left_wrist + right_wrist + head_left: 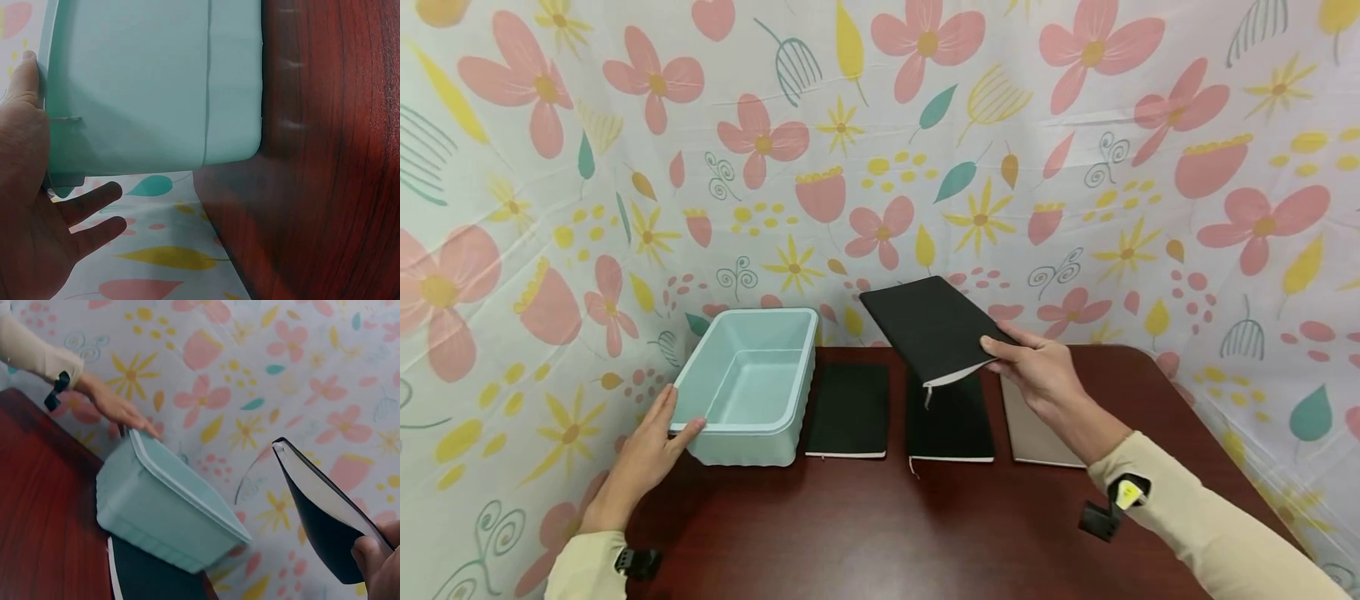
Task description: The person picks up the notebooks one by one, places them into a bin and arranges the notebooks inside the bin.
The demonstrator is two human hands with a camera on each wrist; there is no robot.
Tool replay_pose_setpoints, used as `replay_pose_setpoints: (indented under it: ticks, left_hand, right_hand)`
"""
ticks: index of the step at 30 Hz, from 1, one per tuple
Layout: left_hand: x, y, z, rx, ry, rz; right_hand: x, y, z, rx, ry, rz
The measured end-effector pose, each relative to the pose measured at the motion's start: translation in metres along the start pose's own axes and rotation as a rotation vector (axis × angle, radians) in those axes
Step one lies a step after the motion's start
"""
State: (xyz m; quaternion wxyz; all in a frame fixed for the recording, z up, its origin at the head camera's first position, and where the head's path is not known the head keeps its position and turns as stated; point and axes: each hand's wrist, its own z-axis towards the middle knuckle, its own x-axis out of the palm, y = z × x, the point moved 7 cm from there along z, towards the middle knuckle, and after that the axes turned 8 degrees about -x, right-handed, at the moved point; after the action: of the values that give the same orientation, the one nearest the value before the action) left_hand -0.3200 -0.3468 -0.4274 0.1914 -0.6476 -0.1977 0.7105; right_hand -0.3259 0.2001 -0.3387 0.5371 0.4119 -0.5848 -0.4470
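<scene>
Black notebook (928,327) in right grip (1037,364)

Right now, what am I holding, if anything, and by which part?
Your right hand holds a black notebook by its right corner, thumb on top. Your left hand touches the bin at the near left corner of its rim.

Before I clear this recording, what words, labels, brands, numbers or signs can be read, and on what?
No readable text: none on the held black notebook, light-blue bin or floral curtain.
Yellow patch on the right wrist mount: any marking too small to read.
</scene>
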Motion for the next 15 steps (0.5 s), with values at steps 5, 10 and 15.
replay_pose_setpoints:
  ticks: [5,10,15]
  left_hand:
    - [0.0,0.0,0.001,-0.001,-0.008,0.006]
    - [0.0,0.0,0.001,0.006,-0.01,0.012]
    - [0.0,0.0,0.001,0.0,-0.004,0.01]
  right_hand:
    - [0.035,-0.013,0.012,-0.013,-0.027,0.058]
    - [0.069,-0.027,0.021,-0.017,-0.058,0.121]
    - [0.1,-0.033,0.024,-0.022,-0.067,0.145]
